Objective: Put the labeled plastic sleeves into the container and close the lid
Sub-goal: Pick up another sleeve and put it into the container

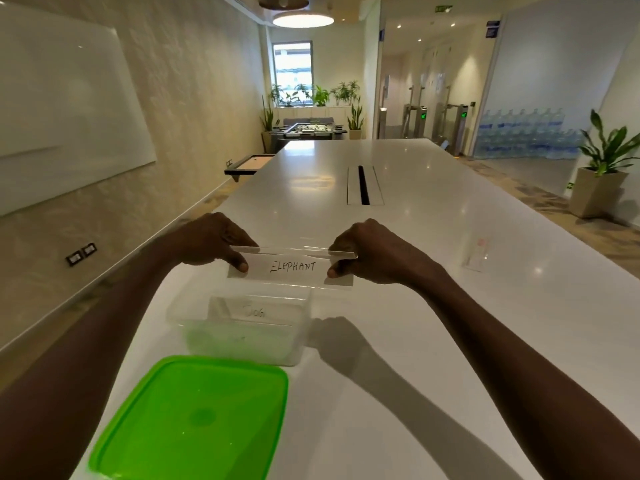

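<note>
Nearest, at lower left: green lid (194, 417), flat on white table (433, 306), off the box. Just beyond: clear container (242, 327), open, holding a sleeve faintly marked "DOG" (254, 311). Above its far edge, held off the table: clear plastic sleeve (291, 268), handwritten "ELEPHANT". Left end pinched by left hand (216, 242), right end by right hand (367, 254), thumbs on the near face, fingers curled behind. Farther right, lying on table: another sleeve (478, 254), writing unreadable.
</note>
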`<state>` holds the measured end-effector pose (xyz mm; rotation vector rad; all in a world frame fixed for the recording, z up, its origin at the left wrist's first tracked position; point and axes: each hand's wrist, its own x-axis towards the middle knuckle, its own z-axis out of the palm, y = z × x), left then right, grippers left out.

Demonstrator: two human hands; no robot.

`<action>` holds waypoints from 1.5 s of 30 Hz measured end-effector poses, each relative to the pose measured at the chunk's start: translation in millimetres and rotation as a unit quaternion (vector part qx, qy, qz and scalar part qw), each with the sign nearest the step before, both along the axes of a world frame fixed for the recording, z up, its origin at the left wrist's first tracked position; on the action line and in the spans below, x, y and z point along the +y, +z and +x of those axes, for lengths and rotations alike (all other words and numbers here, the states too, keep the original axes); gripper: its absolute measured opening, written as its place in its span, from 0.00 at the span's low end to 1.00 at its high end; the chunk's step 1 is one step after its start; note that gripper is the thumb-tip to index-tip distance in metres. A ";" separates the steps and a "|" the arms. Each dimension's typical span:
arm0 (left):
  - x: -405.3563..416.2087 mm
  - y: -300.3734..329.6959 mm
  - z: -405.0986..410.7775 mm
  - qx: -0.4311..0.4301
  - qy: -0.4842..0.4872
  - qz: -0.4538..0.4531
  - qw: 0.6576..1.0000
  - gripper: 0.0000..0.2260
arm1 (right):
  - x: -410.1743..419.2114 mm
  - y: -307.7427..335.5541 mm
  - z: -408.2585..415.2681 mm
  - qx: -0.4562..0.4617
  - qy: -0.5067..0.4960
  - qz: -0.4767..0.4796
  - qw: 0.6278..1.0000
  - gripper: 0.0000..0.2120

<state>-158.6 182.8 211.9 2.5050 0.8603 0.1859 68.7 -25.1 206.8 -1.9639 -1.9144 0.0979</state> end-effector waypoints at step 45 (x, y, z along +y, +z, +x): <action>22.0 -91.6 -29.2 0.270 -0.011 0.085 0.959 0.12 | 101.3 -85.8 -96.0 -0.148 0.053 -0.214 0.964 0.12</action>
